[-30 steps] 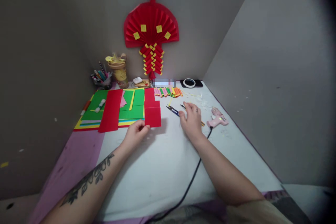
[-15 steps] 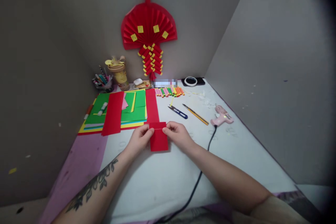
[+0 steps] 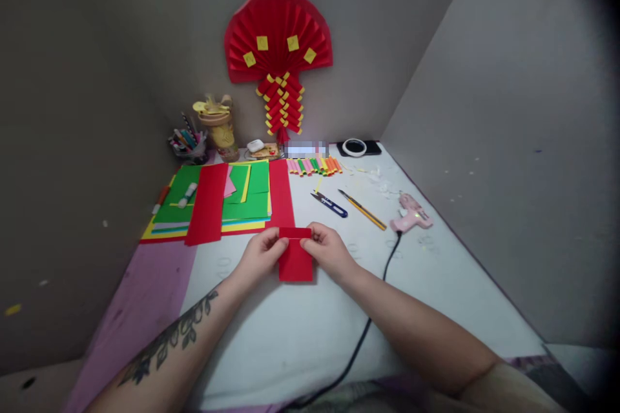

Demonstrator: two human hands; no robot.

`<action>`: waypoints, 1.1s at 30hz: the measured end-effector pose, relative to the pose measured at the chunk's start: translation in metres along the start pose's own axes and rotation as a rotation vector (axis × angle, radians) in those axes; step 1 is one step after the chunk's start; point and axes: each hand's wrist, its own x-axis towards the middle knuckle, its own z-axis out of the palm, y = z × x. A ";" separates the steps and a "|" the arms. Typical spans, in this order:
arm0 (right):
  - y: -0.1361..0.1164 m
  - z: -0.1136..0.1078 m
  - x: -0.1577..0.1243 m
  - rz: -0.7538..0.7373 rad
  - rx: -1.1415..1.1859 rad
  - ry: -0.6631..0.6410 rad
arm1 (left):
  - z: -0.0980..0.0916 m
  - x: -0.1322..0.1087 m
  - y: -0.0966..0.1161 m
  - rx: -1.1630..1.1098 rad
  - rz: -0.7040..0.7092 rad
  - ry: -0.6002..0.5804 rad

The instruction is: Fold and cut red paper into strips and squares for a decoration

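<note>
Between my hands is a small red piece of paper (image 3: 296,263), held just above the white tabletop, with a crease line running across its upper part. My left hand (image 3: 265,250) pinches its left edge, thumb in front and fingers behind. On the opposite edge my right hand (image 3: 327,248) grips it the same way, thumb on the crease. Behind the hands lie a long red paper strip (image 3: 207,203) and a stack of coloured sheets (image 3: 247,211). Thread snips (image 3: 329,203) and a craft knife or pencil-like tool (image 3: 362,209) rest beyond my right hand.
A pink glue gun (image 3: 411,213) lies at right, its black cable (image 3: 358,348) crossing the table. Small coloured paper rolls (image 3: 314,166) sit at the back beside a tape roll (image 3: 354,148). A tumbler (image 3: 223,135) and pen holder (image 3: 188,148) stand back left. A red paper fan (image 3: 278,32) hangs on the wall.
The view has shifted slightly. Both hands still pinch the red paper at its sides, and the paper sits a little further right in view.
</note>
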 end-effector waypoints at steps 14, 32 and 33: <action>0.002 0.007 -0.003 0.037 0.199 0.010 | 0.005 -0.003 0.001 -0.208 -0.050 0.072; -0.005 -0.003 -0.011 -0.103 0.100 -0.007 | 0.001 -0.008 0.014 -0.460 -0.203 0.090; -0.005 -0.004 -0.011 -0.124 0.016 -0.002 | 0.001 -0.008 0.013 -0.425 -0.174 0.089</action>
